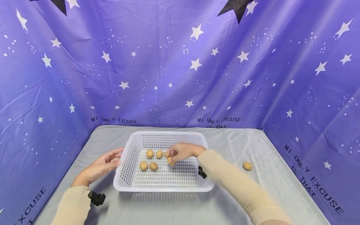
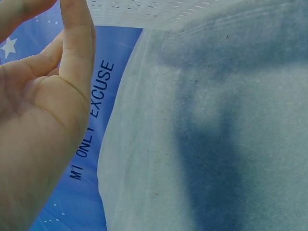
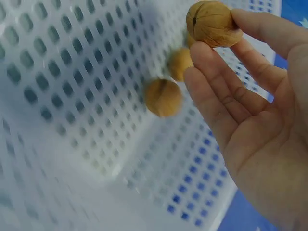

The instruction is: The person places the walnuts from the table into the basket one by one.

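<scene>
Grey cloth (image 1: 146,212), perforated basket (image 1: 166,189), ridged walnuts (image 1: 143,166)

- A violet-blue, softly wrinkled fabric backdrop (image 1: 157,68), printed with white five-pointed stars (image 1: 196,32), stands at the back.
- Matching star-printed fabric side walls (image 1: 25,106) rise at left and right.
- Black capital lettering (image 1: 127,120), reading "MI ONLY EXCUSE", crosses the lower fabric.
- Large black printed stars (image 1: 236,8) are cut off at the top edge.
- A pale grey, faintly creased cloth (image 1: 230,143) covers the flat tabletop, with soft shadows falling across it.
</scene>
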The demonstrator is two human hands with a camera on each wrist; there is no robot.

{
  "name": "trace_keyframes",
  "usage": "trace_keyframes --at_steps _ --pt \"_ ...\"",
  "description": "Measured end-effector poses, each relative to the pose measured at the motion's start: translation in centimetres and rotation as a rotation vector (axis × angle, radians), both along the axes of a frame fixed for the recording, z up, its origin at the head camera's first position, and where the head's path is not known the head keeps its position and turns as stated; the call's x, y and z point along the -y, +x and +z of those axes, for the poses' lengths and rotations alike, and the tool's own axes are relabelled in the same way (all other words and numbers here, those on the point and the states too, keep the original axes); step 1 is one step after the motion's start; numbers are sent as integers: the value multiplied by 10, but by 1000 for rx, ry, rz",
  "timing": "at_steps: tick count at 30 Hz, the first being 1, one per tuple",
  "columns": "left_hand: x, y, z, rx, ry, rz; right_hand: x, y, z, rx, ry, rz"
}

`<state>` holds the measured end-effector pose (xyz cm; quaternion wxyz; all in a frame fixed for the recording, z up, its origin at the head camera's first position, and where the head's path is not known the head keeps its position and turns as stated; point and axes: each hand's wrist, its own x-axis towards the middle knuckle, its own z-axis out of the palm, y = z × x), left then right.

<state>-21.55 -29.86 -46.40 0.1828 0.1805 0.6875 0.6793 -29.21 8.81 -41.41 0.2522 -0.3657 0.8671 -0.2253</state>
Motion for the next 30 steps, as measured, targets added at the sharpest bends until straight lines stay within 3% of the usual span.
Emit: trace_keyframes --at_steps 4,13,30 --pt "0 0 0 3 -5 5 12 0 -15 -3 -14 13" --pt "-2 0 0 1 9 2 25 2 -37 44 -27 -40" --pt "0 1 0 -10 12 2 26 3 -32 12 -3 -40"
